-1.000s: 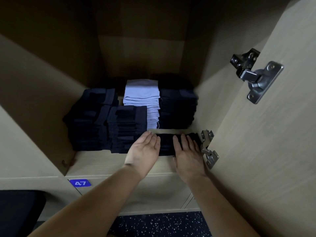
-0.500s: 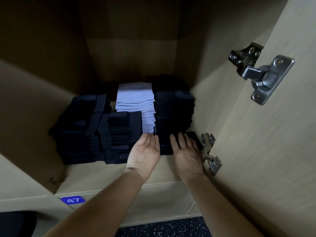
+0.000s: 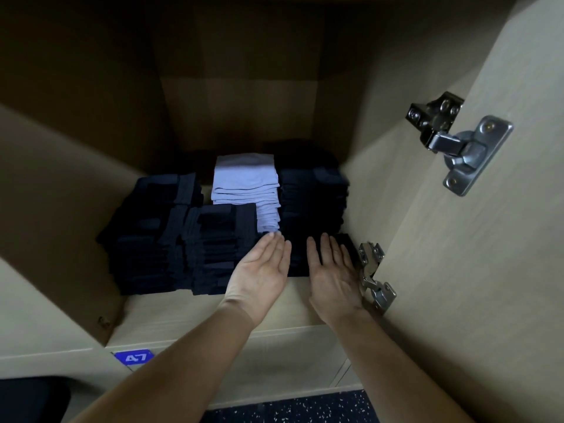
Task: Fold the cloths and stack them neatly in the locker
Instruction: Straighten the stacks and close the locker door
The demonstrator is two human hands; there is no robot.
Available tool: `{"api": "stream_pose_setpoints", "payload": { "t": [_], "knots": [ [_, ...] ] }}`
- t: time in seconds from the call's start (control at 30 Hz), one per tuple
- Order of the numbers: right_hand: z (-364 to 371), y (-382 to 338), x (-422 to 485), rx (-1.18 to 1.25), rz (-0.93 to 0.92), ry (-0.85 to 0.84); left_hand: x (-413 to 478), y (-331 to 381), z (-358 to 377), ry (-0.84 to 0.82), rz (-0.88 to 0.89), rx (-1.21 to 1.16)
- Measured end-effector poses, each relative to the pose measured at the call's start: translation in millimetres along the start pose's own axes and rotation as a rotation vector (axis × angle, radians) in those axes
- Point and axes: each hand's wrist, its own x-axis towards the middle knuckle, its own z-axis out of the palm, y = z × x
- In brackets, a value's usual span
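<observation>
Locker held folded cloths in stacks: dark stacks at L, front-centre and R, w/ a pale blue stack behind. Low dark cloth lay at front R, near the lower hinge. Left hand and right hand flanked it, fingers straight and touching it, gripping nothing.

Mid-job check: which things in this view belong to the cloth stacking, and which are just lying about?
Job: left hand and right hand, both at the low dark cloth pile; taller dark stacks; light blue stack; locker shelf.
Just there: upper hinge; lower hinge; blue 47 tag; speckled floor.
</observation>
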Motion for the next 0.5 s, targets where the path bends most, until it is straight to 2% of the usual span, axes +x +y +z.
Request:
{"api": "stream_pose_setpoints", "payload": {
  "t": [0.2,0.3,0.4,0.5],
  "knots": [
    [-28,-9,-2,-0.011,-0.010,0.022,-28,-9,-13,0.005,-0.031,-0.024],
    [-58,-14,-11,-0.003,-0.043,-0.048,-45,-23,-22,0.095,-0.126,-0.163],
    [-87,-17,-25,0.021,-0.034,-0.015,-65,-37,-45,0.094,-0.157,-0.327],
    [-120,-21,-46,0.037,-0.043,0.028,-93,-45,-82,0.113,-0.205,-0.285]
  ]
}}
